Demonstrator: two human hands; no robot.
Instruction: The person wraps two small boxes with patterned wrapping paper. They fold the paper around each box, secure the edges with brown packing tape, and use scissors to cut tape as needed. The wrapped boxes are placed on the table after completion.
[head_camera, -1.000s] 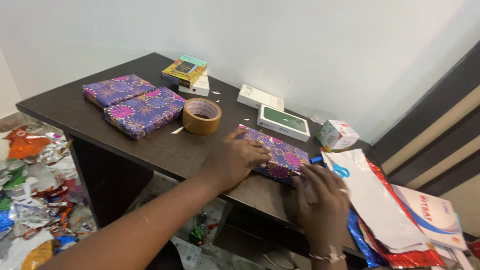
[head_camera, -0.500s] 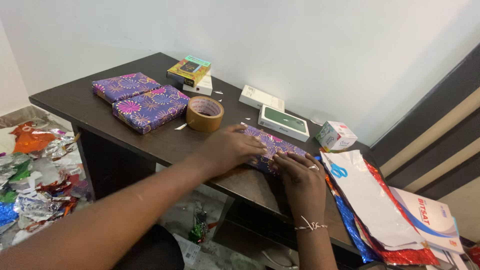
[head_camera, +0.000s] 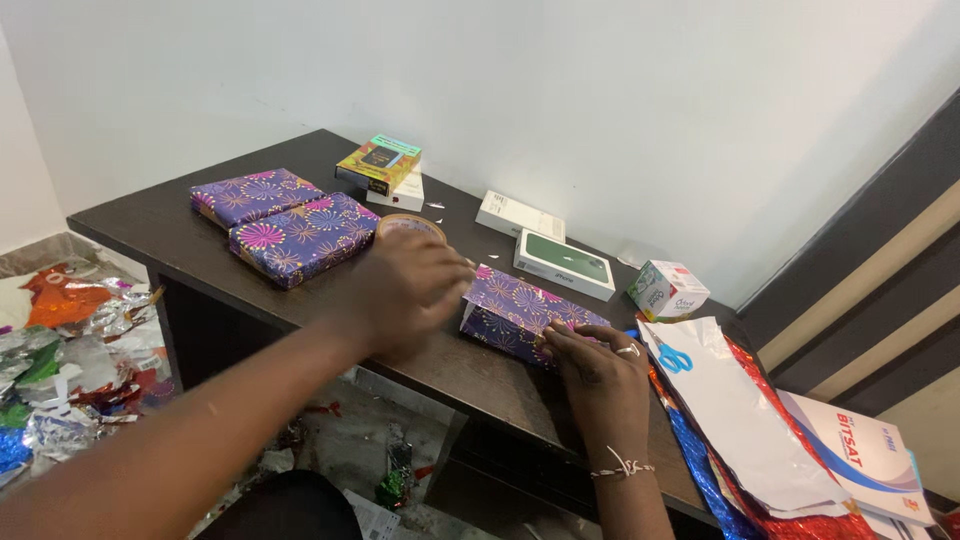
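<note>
Since half a second ago the left hand (head_camera: 405, 290) has lifted off the purple patterned wrapped box (head_camera: 525, 315) and now hangs blurred just left of it, over the roll of brown tape (head_camera: 408, 226) — fingers curled loosely, grasping nothing that can be made out. The right hand (head_camera: 597, 375) stays put, fingers spread and pressing flat on the box's near right end, not clenched around it; the box lies on the dark wooden table (head_camera: 150, 215) near its front edge. Past the left hand sit two more wrapped parcels (head_camera: 285, 225); beyond the right hand lie a green-topped white box (head_camera: 565, 265) and a small white carton (head_camera: 666, 289). To the right of that hand — blue-handled scissors (head_camera: 673, 357) on loose white paper (head_camera: 740, 410). The wall behind is plain white; foil scraps (head_camera: 60, 350) litter the floor far left.
</note>
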